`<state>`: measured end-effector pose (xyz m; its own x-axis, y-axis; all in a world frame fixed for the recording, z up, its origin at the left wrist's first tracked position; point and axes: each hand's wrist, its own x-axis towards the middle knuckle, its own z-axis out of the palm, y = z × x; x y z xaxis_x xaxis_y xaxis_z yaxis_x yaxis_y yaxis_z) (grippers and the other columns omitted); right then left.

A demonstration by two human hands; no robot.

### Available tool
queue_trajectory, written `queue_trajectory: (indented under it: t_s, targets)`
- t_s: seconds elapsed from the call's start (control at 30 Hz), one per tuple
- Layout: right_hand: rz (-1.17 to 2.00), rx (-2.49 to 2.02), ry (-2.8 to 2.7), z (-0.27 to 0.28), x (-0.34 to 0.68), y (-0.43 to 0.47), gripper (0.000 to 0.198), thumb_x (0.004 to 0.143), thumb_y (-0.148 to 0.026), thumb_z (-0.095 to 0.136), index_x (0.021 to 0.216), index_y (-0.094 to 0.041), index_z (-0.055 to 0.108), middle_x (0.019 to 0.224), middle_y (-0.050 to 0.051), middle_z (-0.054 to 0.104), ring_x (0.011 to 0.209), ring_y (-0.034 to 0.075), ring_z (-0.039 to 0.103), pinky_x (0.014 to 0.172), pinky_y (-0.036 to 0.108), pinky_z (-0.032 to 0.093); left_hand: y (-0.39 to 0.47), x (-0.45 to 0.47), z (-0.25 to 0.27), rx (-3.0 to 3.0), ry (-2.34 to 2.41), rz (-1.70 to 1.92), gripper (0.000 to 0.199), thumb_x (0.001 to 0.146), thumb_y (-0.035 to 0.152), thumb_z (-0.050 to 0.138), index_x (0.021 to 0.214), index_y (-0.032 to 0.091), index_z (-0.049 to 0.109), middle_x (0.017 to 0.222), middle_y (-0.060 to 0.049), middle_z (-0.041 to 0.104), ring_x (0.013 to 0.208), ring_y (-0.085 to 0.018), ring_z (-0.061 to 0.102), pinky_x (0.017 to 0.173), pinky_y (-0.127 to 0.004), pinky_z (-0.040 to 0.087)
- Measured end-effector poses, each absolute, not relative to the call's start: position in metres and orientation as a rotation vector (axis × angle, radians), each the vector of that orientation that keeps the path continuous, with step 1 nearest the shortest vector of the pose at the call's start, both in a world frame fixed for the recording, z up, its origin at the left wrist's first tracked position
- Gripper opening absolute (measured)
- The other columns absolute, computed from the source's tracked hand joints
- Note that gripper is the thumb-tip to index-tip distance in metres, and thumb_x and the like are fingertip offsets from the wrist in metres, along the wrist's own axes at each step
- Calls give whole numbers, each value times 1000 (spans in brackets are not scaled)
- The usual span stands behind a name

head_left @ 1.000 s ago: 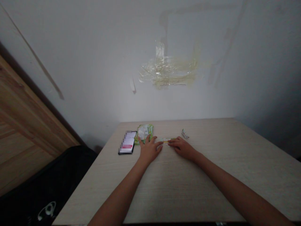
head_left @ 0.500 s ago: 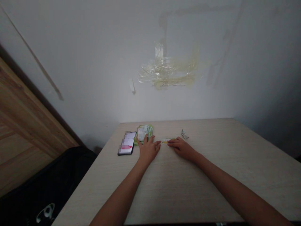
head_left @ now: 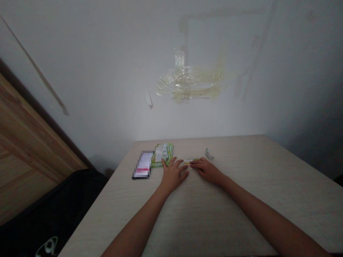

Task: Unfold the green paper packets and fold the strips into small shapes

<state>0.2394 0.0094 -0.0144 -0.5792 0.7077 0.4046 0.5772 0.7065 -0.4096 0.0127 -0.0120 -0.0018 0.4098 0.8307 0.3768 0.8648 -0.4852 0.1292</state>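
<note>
A small strip of paper or wrapper point(head_left: 187, 161), white and green with a yellow mark, lies flat on the table between my hands. My left hand point(head_left: 173, 174) is open with fingers spread, its fingertips at the strip's left end and by the near edge of the green stack. My right hand point(head_left: 208, 170) has its fingers pressed together on the strip's right part, covering it. Left of it, a stack of green-and-white printed cards or packets point(head_left: 162, 153) lies beside a phone point(head_left: 143, 167) with a lit screen.
A crumpled scrap of wrapper point(head_left: 209, 154) lies beyond my right hand on the pale wooden table point(head_left: 241, 157). Behind rises a grey wall point(head_left: 107, 71) with clear tape point(head_left: 190, 84) stuck on it. At left are a wooden panel point(head_left: 24, 142) and a black bag point(head_left: 66, 203).
My left hand has shifted right and slightly nearer, uncovering more of the green stack. My right hand stays on the strip. The view has tilted slightly.
</note>
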Motion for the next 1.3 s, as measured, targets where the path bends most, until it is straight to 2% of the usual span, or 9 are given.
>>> queue_trajectory:
  t_s: [0.27,0.43,0.7,0.97,1.3]
  targets:
    - [310,-980,-2363,-17,240,12,46,87,-6,49,126,-26,63,130,4,63,113,21,53,103,42,42,-11,11,-2,-2581,-1595,-623,30,93,49,48,118,43,64,126,2,66,135,-33,38,105,-79,-7]
    - [316,-985,-2385,-17,241,12,50,85,-5,50,128,-25,62,131,4,62,114,21,51,104,42,41,-8,10,-1,-2519,-1604,-636,29,93,50,47,115,43,66,130,3,63,134,-33,39,104,-80,-8]
    - [283,-986,-2370,-18,238,14,44,85,-5,51,122,-23,66,127,5,65,113,21,52,103,41,43,-7,10,3,-2389,-1681,-576,29,90,53,50,112,46,68,137,-1,57,133,-36,39,104,-79,-5]
    - [273,-963,-2357,-18,238,15,41,88,-8,51,122,-24,66,125,6,66,113,21,53,101,42,44,-7,8,8,-2325,-1681,-559,30,92,49,48,112,43,69,134,-3,58,133,-38,39,106,-77,-7]
    - [278,-952,-2367,-19,239,15,46,84,-5,50,123,-26,65,128,4,64,112,21,53,102,42,43,-5,8,4,-2287,-1700,-558,30,93,45,48,113,40,69,131,-5,60,130,-37,41,104,-78,-8]
